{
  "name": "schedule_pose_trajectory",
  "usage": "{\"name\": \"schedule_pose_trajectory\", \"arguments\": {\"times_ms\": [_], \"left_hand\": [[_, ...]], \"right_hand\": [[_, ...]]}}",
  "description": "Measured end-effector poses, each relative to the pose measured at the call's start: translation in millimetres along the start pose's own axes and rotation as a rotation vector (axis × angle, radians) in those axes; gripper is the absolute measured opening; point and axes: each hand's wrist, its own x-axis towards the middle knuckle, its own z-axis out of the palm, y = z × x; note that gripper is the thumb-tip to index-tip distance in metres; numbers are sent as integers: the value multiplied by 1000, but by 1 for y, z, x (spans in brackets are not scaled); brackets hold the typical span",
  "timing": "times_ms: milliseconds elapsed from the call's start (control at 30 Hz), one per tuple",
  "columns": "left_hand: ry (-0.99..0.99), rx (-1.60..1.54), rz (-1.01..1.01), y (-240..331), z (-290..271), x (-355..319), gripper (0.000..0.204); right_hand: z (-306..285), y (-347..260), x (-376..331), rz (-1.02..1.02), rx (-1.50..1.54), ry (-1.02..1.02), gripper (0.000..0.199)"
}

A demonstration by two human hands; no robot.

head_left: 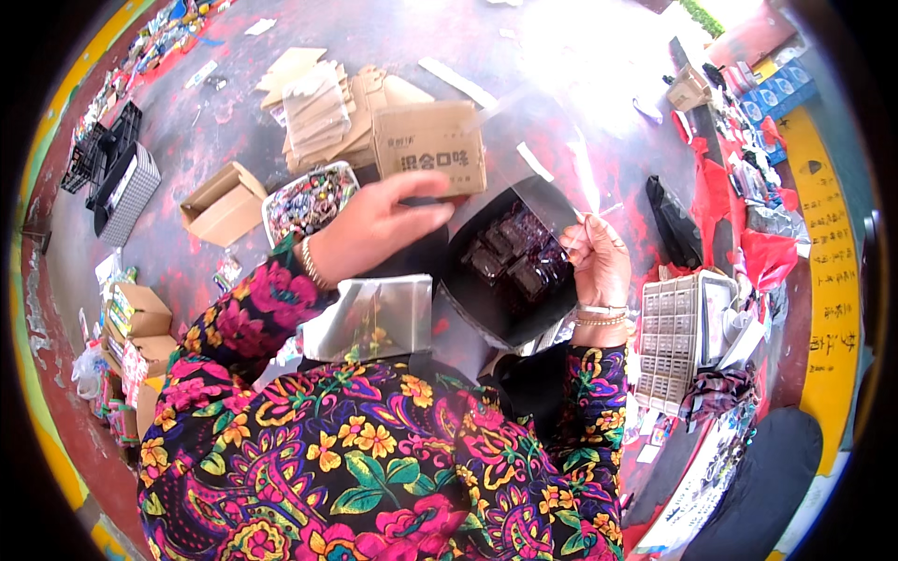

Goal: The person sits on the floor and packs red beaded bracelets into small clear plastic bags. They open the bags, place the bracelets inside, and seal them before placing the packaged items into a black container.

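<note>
My right hand [599,257] is closed in a pinch on a thin, clear-and-white plastic piece, washed out by glare, at the right rim of a black box [486,313]. Inside that box lie several dark, shiny packs [514,248] among small dark loose pieces. Fingers stretched out, my left hand [379,224] hovers in front of a printed cardboard carton [430,140] and holds nothing I can see. Below it, by my lap, is a stack of clear plastic sheets or bags [369,318]. A white tub [323,171] of small colourful items sits left of the carton, partly behind my left hand.
Flattened cardboard [365,107] lies behind the tub. An open brown box [224,201] stands to the left, with black crates [117,173] beyond it. On the right are a white plastic basket [669,323], a black bag [673,220] and red plastic [767,257] along the wall.
</note>
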Motion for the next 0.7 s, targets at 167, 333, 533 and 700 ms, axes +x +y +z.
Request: {"name": "schedule_pose_trajectory", "arguments": {"times_ms": [167, 333, 533, 700], "left_hand": [[105, -815, -111, 14, 29, 92, 30], [46, -1102, -120, -17, 71, 160, 18], [69, -1160, -69, -50, 84, 177, 18], [108, -942, -41, -42, 75, 162, 20]], "right_hand": [[5, 3, 18, -134, 115, 97, 17], [-21, 5, 22, -164, 90, 196, 15], [-41, 13, 17, -16, -13, 158, 16], [-25, 8, -2, 93, -132, 221, 20]]}}
